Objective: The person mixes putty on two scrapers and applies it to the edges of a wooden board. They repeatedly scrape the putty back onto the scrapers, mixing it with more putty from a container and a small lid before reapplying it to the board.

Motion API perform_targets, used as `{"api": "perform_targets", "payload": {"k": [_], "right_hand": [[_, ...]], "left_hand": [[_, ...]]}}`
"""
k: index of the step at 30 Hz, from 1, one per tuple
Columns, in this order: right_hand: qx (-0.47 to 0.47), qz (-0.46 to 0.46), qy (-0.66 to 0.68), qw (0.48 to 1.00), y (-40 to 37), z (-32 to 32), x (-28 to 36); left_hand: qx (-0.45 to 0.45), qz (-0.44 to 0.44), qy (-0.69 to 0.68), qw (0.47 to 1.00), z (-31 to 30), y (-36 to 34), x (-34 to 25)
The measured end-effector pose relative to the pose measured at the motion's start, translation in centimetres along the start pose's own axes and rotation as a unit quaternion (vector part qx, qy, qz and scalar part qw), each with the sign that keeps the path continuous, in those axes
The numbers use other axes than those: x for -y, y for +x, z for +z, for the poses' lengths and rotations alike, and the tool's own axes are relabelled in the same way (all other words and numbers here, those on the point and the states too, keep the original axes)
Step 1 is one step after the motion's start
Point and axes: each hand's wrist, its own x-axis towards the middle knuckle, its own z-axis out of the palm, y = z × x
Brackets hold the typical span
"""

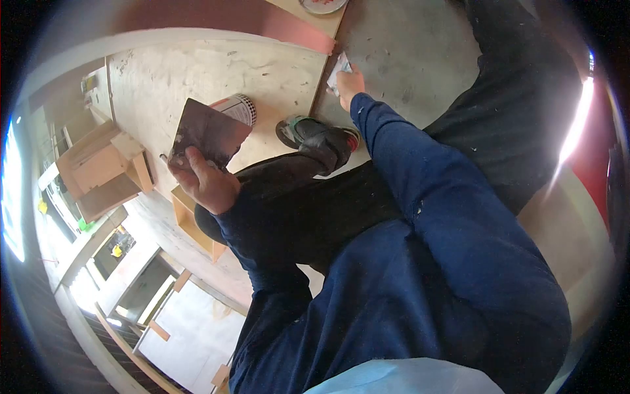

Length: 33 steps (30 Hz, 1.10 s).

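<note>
My left hand (213, 187) is closed on the edge of a dark, flat square plate (209, 134), its thumb lying across the top face. Pale smears mark the plate near the thumb. Partly hidden behind it is a round can (236, 109) with a black-and-white checked rim. Farther forward, my right hand (351, 84) grips a crumpled white cloth or paper (339, 72), whose exact kind I cannot tell. That hand is held out close to the pink-edged panel (321, 41), above the grey floor surface (407, 59).
My shoe (315, 134) rests between the two hands. A round dish (323, 5) with red bits sits at the top edge. Open wooden boxes (102, 171) stand at the left, with a white panel (190, 338) lower down. A red surface (590, 157) is at the right.
</note>
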Motion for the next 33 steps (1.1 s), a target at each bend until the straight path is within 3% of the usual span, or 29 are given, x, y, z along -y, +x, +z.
{"api": "perform_targets", "payload": {"k": [2,5,12,14,21,26,30,32,33], "right_hand": [[-0.005,0.019,-0.017,1.0,-0.2,0.8,0.7],[-0.014,0.017,0.016,1.0,1.1,1.9,0.2],[-0.029,0.016,0.034,0.999,2.1,3.0,-0.7],[-0.048,-0.042,0.004,0.998,4.2,3.2,-2.6],[-0.051,-0.038,0.001,0.998,4.5,4.3,-2.8],[-0.122,-0.121,-0.236,0.957,3.8,4.8,-5.2],[-0.111,-0.124,-0.185,0.969,4.7,3.1,-7.8],[-0.096,-0.017,-0.139,0.985,3.1,2.2,-4.7],[-0.096,-0.017,-0.139,0.985,2.9,2.1,-3.5]], "left_hand": [[0.019,0.032,0.092,0.995,-0.4,0.2,-0.2],[-0.026,-0.039,0.082,0.996,0.1,0.3,-0.6],[-0.022,-0.047,0.074,0.996,1.3,-0.1,-1.4],[-0.014,-0.049,0.083,0.995,1.2,0.0,-1.3],[-0.02,-0.054,0.105,0.993,2.1,-0.2,-1.9],[-0.004,-0.051,0.093,0.994,1.5,0.0,-1.3],[-0.005,-0.047,0.079,0.996,1.7,0.0,-1.1],[-0.027,-0.048,0.091,0.994,1.7,0.0,-1.3],[-0.027,-0.048,0.091,0.994,1.8,-0.1,-1.3]]}}
